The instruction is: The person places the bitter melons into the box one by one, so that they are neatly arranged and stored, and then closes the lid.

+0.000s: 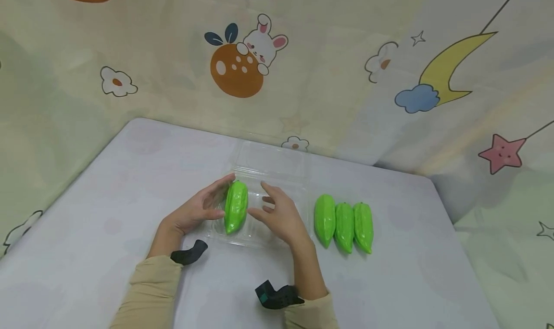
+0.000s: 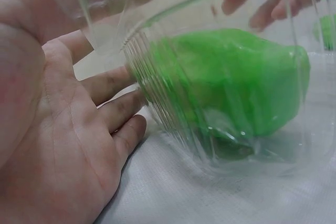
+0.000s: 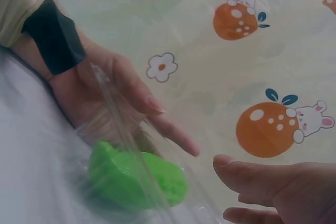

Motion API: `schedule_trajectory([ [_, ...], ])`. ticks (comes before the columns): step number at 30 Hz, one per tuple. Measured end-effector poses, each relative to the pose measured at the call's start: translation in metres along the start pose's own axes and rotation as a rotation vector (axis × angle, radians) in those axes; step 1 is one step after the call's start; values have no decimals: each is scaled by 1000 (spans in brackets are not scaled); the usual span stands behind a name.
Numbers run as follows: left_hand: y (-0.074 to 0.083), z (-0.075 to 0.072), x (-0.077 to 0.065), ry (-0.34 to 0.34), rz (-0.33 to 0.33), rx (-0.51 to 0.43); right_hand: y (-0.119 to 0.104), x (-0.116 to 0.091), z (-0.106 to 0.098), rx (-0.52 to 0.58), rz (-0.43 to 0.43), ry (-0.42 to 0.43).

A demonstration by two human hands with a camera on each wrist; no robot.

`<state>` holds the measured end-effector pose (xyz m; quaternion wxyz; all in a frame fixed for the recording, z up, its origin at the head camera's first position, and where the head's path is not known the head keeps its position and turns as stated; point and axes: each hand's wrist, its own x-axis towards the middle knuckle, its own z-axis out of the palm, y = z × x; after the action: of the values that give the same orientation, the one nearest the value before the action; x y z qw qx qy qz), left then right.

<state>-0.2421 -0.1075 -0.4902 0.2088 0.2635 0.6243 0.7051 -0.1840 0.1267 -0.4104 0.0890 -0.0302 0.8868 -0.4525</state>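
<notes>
A glossy green, ribbed, pod-shaped vegetable [image 1: 236, 207], likely plastic, lies lengthwise in the left part of a clear plastic clamshell box [image 1: 256, 233]. The box's transparent lid [image 1: 272, 158] is folded back, away from the person. My left hand [image 1: 196, 208] is at the box's left side with its fingers extended. In the left wrist view, its fingertips reach the ribbed outer wall, though contact is hard to tell. Over the right part of the box hovers my right hand [image 1: 281, 216], fingers loosely bent and holding nothing, thumb near the green vegetable.
Right of the box, three similar green vegetables [image 1: 344, 227] lie side by side on the white table [image 1: 402, 271]. A cartoon-printed cloth [image 1: 329, 55] hangs behind the table's far edge. Black devices [image 1: 279, 295] are strapped to both wrists.
</notes>
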Motion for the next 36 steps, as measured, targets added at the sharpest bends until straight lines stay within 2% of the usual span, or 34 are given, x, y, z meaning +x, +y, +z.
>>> schedule_trajectory([
  [10, -1, 0, 0, -3, -1, -16, 9, -9, -20, 52, -103, 76],
  [23, -4, -2, -1, -32, 15, -4, 33, -22, -58, 96, -228, 62],
  [36, 0, -2, 0, -30, 24, 9, 55, -40, -98, 101, -236, 75],
])
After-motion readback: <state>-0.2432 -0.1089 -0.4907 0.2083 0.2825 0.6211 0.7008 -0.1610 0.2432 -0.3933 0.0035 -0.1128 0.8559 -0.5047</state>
